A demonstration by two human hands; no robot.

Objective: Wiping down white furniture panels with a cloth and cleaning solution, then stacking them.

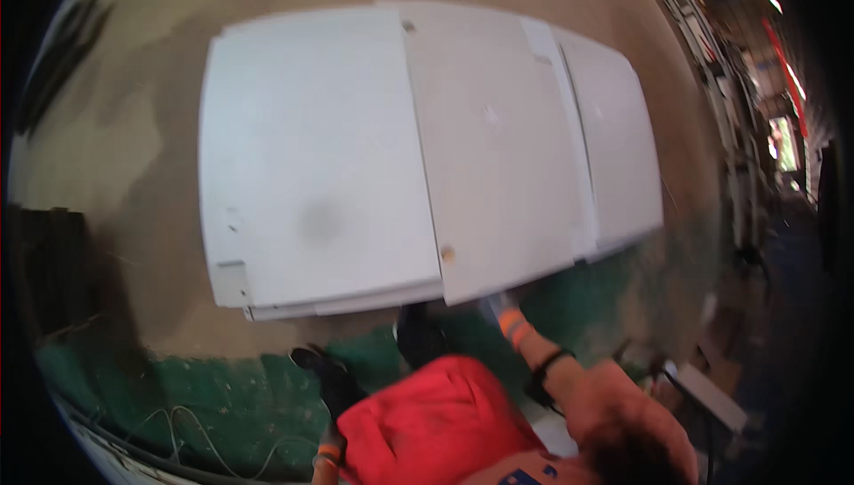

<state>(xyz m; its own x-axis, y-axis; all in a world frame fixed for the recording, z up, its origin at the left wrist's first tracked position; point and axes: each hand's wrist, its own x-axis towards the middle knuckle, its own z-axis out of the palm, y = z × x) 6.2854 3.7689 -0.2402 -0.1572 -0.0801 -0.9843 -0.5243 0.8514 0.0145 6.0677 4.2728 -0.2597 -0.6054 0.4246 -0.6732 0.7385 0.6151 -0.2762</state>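
Observation:
Large flat white panels (311, 147) lie in a stack in front of me, overlapping. A slightly greyer white panel (498, 147) rests across the middle, with a small round tan mark at its near left corner. My right hand (496, 307), in a pale glove with an orange cuff, is at the near edge of this middle panel. Its fingers are blurred and partly hidden by the edge, so I cannot tell whether they grip it. Low down, beside my red garment (427, 423), is my left hand (331, 446), gloved with an orange cuff; its fingers are hidden.
Another white panel (614, 138) lies at the stack's right end. Under my feet the floor is green (222, 396); beyond, it is brown. A thin pale cable (191, 423) loops at lower left. A dark box-like object (53, 263) stands left, and a long metal rack (721, 103) runs along the right.

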